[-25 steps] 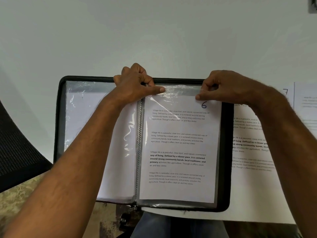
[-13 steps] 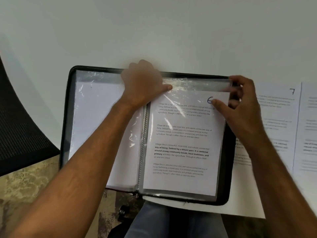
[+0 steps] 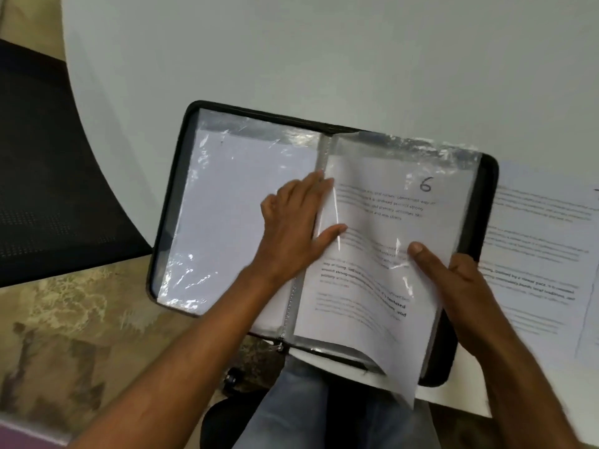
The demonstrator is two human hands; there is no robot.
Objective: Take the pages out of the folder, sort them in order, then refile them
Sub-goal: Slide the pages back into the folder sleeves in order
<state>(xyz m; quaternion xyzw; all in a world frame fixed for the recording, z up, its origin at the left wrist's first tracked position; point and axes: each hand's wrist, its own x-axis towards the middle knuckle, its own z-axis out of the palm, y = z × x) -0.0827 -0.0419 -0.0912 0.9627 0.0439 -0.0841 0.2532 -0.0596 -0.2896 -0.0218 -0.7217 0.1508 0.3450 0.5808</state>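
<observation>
- Head view: a black zip-edged folder (image 3: pixel 486 202) with clear plastic sleeves is lying open on the pale white surface (image 3: pixel 324 59), its near edge overhanging toward the person's lap.
- The left hand (image 3: pixel 291 228) is lying flat with straight fingers across the spine, the fingertips pressing the inner edge of the right-hand sleeve; it is gripping nothing.
- The right hand (image 3: pixel 453 283) is pinching the outer edge of the clear plastic sleeve holding the white printed page marked "6" (image 3: pixel 389 222), thumb on top, the other fingers hidden beneath.
- That page is bowing upward, its lower corner curling out past the folder's near edge.
- The left-hand sleeve (image 3: pixel 233 215) is showing a blank white sheet.
- Loose printed white pages (image 3: pixel 534 254) are lying on the surface just right of the folder.
- A black mesh chair (image 3: pixel 48 173) is standing at the left.
</observation>
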